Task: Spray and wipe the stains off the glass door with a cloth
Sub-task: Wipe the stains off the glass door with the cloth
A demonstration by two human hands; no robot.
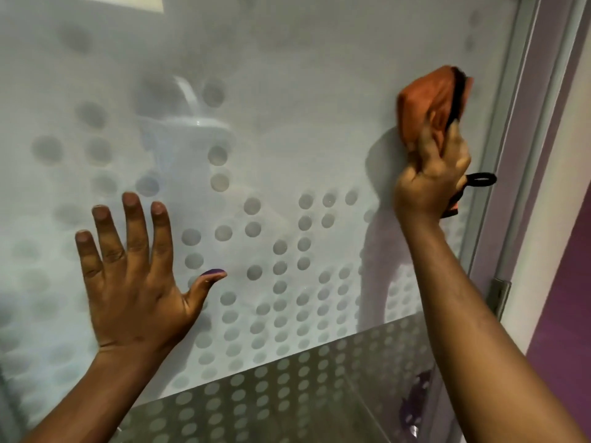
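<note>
The frosted glass door (287, 107) with rows of clear round dots fills the view. My left hand (134, 276) lies flat against the glass at lower left, fingers spread, holding nothing. My right hand (431, 174) is raised at the upper right, near the door's edge, and grips a bunched orange cloth (428, 103) with a black trim and a black loop (481, 180). The cloth is pressed on the glass above my fist. No spray bottle is in view.
A metal door frame (511, 155) runs down the right side, with a hinge (499, 295) lower on it. Beyond it are a white wall and a purple wall (569, 282). Blurred white shapes show behind the glass.
</note>
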